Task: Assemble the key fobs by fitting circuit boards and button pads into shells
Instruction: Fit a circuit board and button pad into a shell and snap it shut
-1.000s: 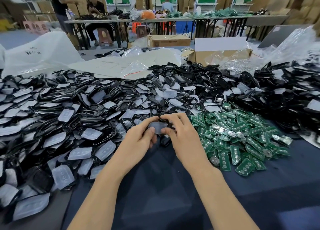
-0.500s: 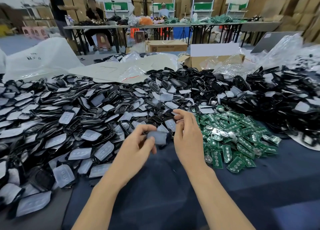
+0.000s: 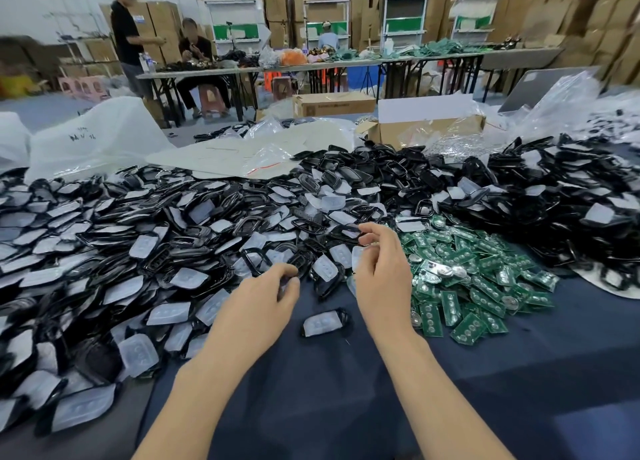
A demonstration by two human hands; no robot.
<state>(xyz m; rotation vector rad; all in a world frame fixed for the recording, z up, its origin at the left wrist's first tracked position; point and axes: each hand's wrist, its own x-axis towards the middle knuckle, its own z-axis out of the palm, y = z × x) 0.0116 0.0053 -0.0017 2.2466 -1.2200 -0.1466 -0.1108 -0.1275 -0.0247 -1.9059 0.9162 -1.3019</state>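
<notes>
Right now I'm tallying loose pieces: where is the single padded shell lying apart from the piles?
In the head view, the padded shell lies low centre on the blue cloth, between the left hand and the right hand.

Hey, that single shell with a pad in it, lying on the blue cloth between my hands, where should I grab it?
Probably pinch the lone shell across its two long black edges, coming straight down from above. It lies flat, pad side up, with bare cloth alongside for fingertips.

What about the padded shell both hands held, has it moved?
Yes. The padded shell dropped onto the blue cloth, off the shell pile, toward the person.
</notes>
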